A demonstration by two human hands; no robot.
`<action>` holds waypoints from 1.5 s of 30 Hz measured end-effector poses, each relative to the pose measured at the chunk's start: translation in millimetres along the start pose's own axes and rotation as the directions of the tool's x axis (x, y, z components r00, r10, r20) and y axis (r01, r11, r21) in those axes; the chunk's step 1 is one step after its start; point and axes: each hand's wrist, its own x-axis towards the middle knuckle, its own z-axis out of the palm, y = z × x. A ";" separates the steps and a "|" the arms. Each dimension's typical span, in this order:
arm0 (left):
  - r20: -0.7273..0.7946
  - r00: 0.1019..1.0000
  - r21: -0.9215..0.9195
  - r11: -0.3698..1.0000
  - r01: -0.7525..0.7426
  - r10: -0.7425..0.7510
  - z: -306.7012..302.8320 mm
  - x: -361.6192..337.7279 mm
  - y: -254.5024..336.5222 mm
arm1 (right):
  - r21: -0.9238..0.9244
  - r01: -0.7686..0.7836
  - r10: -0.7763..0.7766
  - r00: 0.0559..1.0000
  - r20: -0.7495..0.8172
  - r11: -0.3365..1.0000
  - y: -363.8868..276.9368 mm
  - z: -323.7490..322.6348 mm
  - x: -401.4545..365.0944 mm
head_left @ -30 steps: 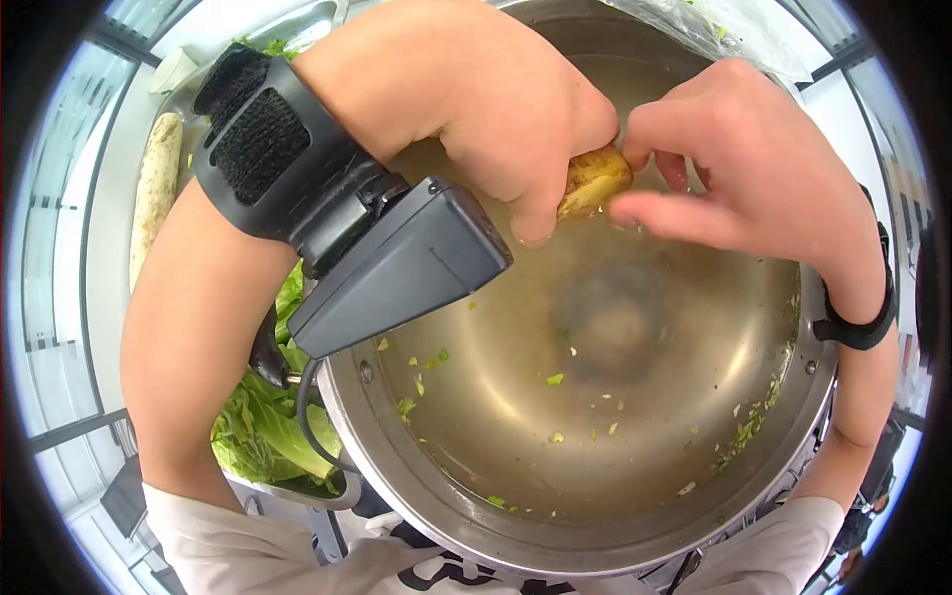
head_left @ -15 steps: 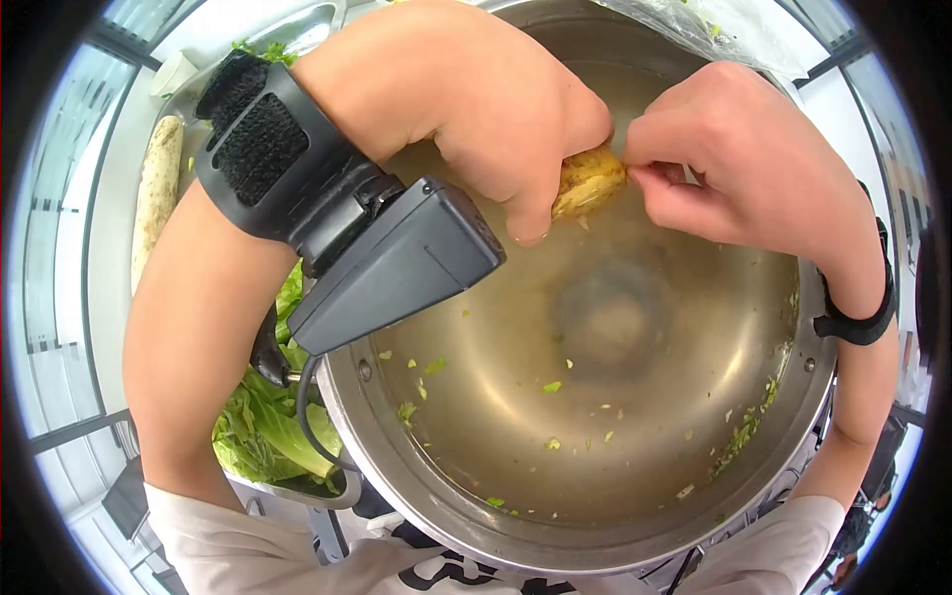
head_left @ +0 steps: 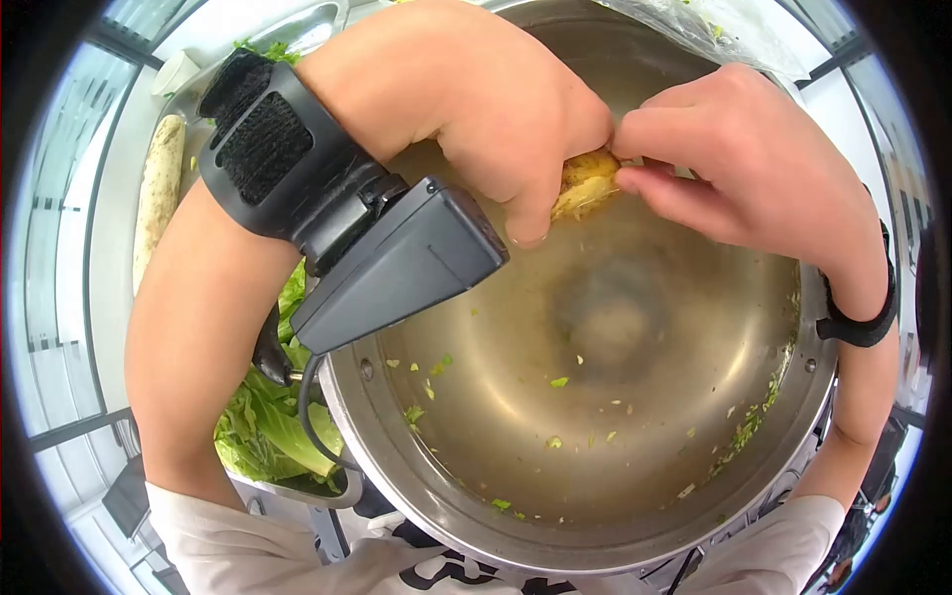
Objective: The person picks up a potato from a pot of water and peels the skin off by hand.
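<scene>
Over a large steel pot (head_left: pixel 615 416) of cloudy water, a yellow-brown potato (head_left: pixel 587 182) is held near the far side. My left hand (head_left: pixel 516 129) is closed round its left part, thumb pointing toward me, hiding much of it. The potato's near side looks pale and rough, with patches of brown skin. My right hand (head_left: pixel 719 159) pinches its right end between thumb and forefinger, the other fingers curled in. Small green leaf bits float in the water and cling to the pot's inner wall.
Left of the pot are a metal tray with green leaves (head_left: pixel 268 426) and a long white radish (head_left: pixel 159 193). A black device (head_left: pixel 402 263) is strapped to my left wrist, its cable running by the pot's rim. A clear plastic bag (head_left: pixel 709 30) lies at the far right.
My right fingertips have shifted slightly left, from a tight pinch at the potato's edge to a grip across its right end. My left hand has barely moved; floating bits have drifted.
</scene>
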 end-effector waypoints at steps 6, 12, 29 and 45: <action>0.061 0.995 0.035 0.996 0.078 -0.080 -4.0 1.2 7.1 | 0.112 -0.101 0.097 0.994 0.041 0.989 20.3 13.1 -12.2; 0.000 1.000 -0.007 1.000 0.025 -0.025 -3.9 0.6 5.8 | -0.101 -0.061 0.080 0.976 0.203 0.993 43.1 14.3 -19.9; 0.050 0.983 -0.002 0.985 0.175 -0.174 -7.3 -3.7 19.3 | 0.088 -0.100 0.098 0.995 0.025 0.991 6.9 3.2 -5.4; 0.043 0.991 -0.025 0.991 0.131 -0.130 -4.6 -2.3 14.0 | 0.161 -0.079 0.073 0.996 0.043 0.984 25.9 6.4 -8.6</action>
